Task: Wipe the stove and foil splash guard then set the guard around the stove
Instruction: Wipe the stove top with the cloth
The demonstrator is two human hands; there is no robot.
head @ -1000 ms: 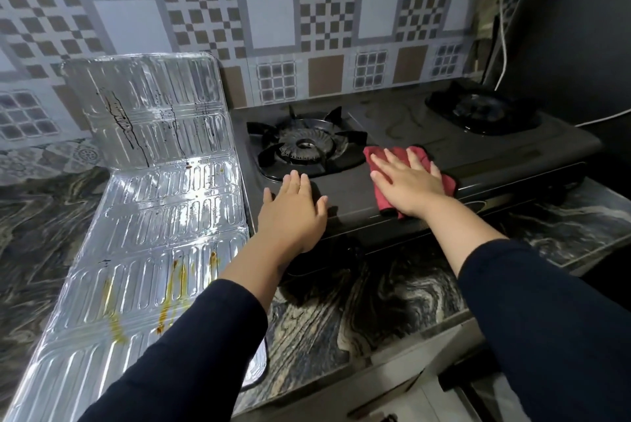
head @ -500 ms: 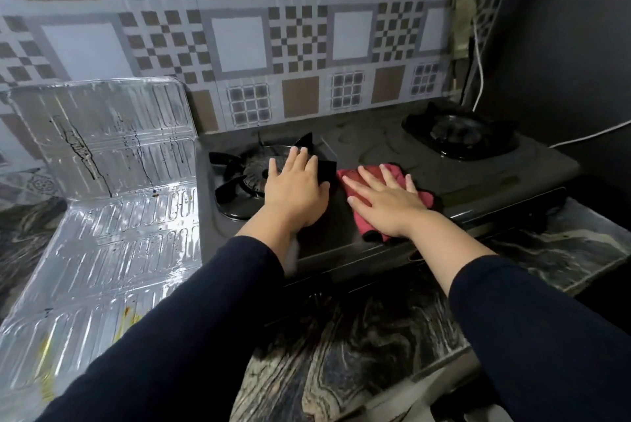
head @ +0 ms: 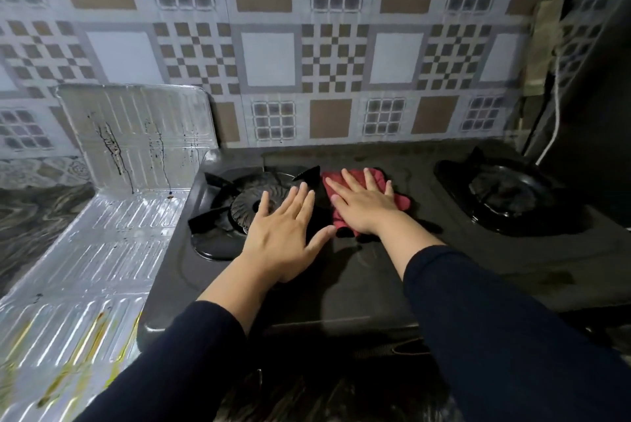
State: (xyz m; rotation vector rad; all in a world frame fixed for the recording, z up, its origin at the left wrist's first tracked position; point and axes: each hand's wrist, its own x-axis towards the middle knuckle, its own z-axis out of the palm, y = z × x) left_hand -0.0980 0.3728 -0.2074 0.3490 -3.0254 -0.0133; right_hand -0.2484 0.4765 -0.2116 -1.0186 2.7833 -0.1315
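A black two-burner stove fills the middle of the counter. My right hand lies flat, fingers spread, on a red cloth pressed to the stove top between the burners. My left hand rests open and flat on the stove, its fingers over the edge of the left burner. The foil splash guard lies unfolded to the left of the stove, one panel leaning against the wall, with dark drips and yellow grease streaks on it.
The right burner sits at the stove's far right. A white cable hangs down the dark wall corner behind it. Patterned tiles cover the back wall. Dark marbled counter shows left of the guard and in front.
The view has come closer to the stove. My right hand slid the red cloth farther back on the stove top. My left hand moved from the stove's front edge up beside the left burner.
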